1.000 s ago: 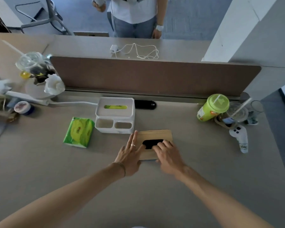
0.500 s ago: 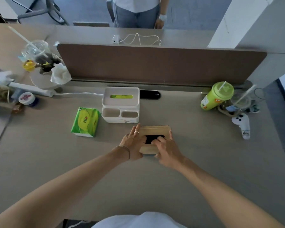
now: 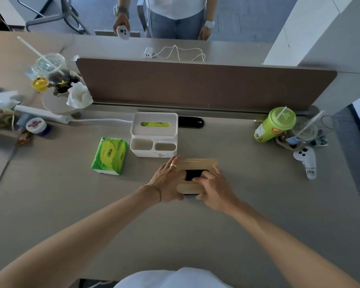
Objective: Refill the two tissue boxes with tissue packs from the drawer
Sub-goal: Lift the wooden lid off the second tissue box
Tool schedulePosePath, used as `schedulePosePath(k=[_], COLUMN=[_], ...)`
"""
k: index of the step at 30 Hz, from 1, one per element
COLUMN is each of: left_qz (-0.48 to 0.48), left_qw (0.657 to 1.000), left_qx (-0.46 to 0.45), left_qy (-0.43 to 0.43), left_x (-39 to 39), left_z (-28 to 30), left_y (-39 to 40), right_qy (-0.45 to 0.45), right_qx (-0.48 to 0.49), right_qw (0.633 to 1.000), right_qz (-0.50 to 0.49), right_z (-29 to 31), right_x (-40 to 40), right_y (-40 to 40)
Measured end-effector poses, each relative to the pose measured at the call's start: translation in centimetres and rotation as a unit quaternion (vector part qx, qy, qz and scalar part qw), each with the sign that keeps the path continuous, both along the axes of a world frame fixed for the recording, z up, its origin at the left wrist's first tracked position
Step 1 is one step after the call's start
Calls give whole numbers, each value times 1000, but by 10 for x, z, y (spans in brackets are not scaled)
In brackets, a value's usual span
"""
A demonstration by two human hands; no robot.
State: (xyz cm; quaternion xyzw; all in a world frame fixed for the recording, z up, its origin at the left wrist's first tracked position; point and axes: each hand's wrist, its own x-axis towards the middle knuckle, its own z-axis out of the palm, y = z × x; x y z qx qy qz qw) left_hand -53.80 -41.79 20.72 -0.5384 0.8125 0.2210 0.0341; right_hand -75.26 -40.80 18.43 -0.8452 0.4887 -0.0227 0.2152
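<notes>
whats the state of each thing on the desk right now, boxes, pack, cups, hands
white tissue box: lid on, green pack showing through its slot
wooden tissue box: lid on, slot dark
green tissue pack: sealed, lying loose on the desk
green cup: lidded, straw in, tilted
left hand: gripping the wooden box's left side
right hand: on the wooden box, fingertips at its slot

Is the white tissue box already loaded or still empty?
Loaded. Green wrapping shows through the slot in the lid of the white tissue box. Another green tissue pack lies on the desk to its left, outside any box.
</notes>
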Motion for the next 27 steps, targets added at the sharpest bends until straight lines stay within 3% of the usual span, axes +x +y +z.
schedulePosePath(k=[5, 11, 20, 27], left_qz=[35, 16, -103, -107], left_qw=[995, 997, 991, 982], left_qx=[-22, 3, 41, 88], left_qy=[86, 72, -80, -127], left_x=[-13, -80, -177, -220], left_z=[25, 29, 4, -38], left_y=[0, -5, -29, -42], right_qy=[-101, -80, -44, -5], right_qx=[-58, -86, -5, 40], right_qw=[992, 992, 990, 988], right_qz=[-44, -49, -133, -148], right_z=[14, 15, -24, -51], right_x=[-27, -90, -174, -200], right_y=[-1, 7, 14, 6])
